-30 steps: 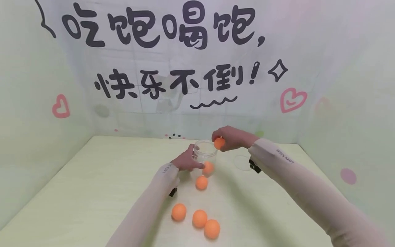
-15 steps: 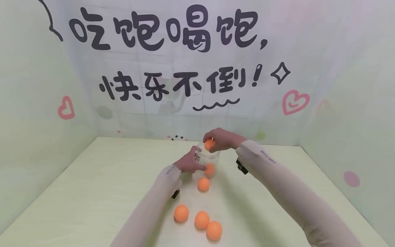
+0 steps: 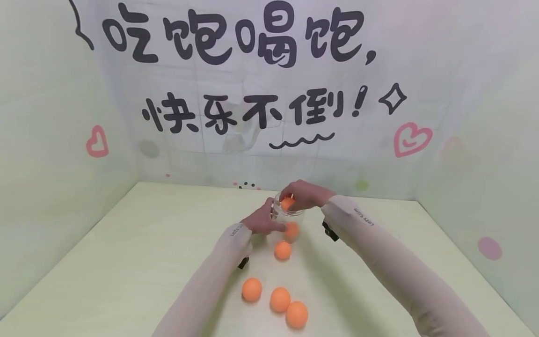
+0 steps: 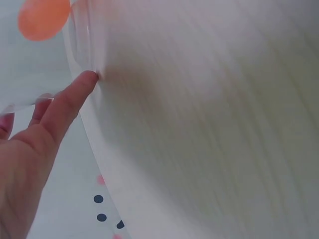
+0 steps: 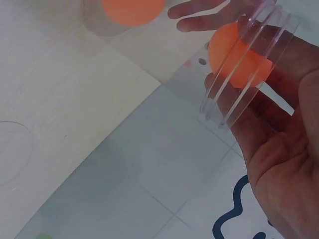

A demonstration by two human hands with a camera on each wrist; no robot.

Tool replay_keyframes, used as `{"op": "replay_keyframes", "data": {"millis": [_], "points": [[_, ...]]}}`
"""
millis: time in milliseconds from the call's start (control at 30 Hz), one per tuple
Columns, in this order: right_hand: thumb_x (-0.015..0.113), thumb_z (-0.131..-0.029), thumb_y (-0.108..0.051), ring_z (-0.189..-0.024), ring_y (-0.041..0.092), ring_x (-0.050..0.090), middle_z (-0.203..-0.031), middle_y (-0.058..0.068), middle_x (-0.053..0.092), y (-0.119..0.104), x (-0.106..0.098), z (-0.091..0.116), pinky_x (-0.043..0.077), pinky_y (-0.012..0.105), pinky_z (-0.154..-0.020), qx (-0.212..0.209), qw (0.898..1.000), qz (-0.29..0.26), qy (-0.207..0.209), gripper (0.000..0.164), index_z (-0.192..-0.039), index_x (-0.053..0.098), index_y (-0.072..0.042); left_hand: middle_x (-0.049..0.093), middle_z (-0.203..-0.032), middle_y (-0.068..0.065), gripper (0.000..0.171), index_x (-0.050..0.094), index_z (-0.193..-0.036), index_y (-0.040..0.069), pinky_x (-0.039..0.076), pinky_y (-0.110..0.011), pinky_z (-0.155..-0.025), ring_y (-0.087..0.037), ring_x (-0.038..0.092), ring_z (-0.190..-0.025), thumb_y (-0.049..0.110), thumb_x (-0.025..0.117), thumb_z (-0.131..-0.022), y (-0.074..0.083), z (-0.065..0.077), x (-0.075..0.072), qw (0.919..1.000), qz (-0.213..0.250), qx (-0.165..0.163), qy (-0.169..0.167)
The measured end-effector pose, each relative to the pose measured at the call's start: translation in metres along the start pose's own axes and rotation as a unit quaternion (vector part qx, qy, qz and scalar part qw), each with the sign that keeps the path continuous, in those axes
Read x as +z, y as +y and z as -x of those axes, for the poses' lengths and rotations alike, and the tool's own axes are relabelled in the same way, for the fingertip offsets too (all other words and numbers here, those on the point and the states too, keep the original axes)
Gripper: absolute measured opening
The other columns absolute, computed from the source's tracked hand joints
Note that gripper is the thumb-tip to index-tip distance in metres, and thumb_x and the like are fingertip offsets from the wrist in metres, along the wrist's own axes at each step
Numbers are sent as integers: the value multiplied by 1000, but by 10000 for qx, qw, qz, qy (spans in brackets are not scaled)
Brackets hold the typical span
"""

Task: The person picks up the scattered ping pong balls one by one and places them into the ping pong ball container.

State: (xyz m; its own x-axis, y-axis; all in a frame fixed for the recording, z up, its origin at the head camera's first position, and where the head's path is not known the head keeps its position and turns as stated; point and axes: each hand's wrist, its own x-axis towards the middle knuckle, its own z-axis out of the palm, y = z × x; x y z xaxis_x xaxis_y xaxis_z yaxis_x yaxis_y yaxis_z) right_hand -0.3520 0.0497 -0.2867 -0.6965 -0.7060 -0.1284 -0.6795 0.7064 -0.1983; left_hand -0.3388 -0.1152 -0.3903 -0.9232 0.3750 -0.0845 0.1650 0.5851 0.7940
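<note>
Below the right hand [image 3: 306, 194], a clear jar [image 3: 289, 217] stands upright, mouth up, base faint, gripped by the left hand [image 3: 263, 222]; the right pinches a partly hidden orange ball [image 3: 287, 204] inside the rim.

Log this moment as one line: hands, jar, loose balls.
left hand: grips clear jar | right hand: holds orange ball at jar mouth | inside: lower ball | table: four loose balls
</note>
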Motion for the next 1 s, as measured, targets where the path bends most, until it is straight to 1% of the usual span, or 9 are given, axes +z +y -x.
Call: {"op": "replay_keyframes", "data": {"millis": [167, 267, 433, 567, 767, 1000], "points": [[64, -84, -4, -83, 17, 55, -93, 3, 66, 0, 1, 1, 47, 27, -77, -55, 10000, 7, -1, 25, -108, 71, -10, 48, -129, -11, 74, 28, -133, 8, 43, -41, -92, -24, 50, -108, 29, 75, -79, 1, -1, 1, 9999, -142, -12, 14], [64, -84, -4, -84, 17, 56, -95, 5, 67, 0, 2, 1, 48, 27, -77, -20, 10000, 58, 12, 26, -110, 70, -9, 48, -130, -10, 74, 29, -132, 10, 41, -42, -96, -23, 49, -111, 31, 75, -78, 1, -1, 1, 9998, -166, -70, 43], [68, -83, -6, -89, 19, 58, -105, 12, 67, -1, 2, 0, 50, 30, -81, 216, 9997, 67, -58, 32, -115, 66, -7, 53, -122, -9, 71, 31, -130, 11, 43, -38, -91, -21, 53, -103, 31, 75, -78, -1, -2, 2, 9999, -104, -23, 49], [71, -82, -8, -92, 20, 59, -105, 12, 67, -2, 3, 0, 50, 31, -84, 328, 9994, 8, -52, 33, -114, 66, -7, 54, -118, -8, 69, 32, -128, 10, 43, -37, -89, -20, 53, -102, 32, 74, -78, -4, -3, 2, 9999, -140, 37, 70], [71, -81, -7, -88, 19, 58, -100, 11, 67, -2, 3, 1, 49, 31, -81, 140, 9998, 89, 57, 29, -109, 67, -5, 54, -115, -9, 69, 33, -126, 10, 43, -35, -86, -21, 52, -100, 34, 74, -77, -4, -1, 2, 9998, -162, 4, 80], [71, -80, -6, -87, 20, 60, -98, 11, 68, -3, 3, 3, 50, 31, -81, 6, 9999, 96, 123, 27, -106, 68, -4, 52, -121, -10, 67, 33, -127, 13, 44, -35, -86, -22, 53, -102, 33, 73, -76, -3, 2, 2, 9998, -199, -72, 58]]}}
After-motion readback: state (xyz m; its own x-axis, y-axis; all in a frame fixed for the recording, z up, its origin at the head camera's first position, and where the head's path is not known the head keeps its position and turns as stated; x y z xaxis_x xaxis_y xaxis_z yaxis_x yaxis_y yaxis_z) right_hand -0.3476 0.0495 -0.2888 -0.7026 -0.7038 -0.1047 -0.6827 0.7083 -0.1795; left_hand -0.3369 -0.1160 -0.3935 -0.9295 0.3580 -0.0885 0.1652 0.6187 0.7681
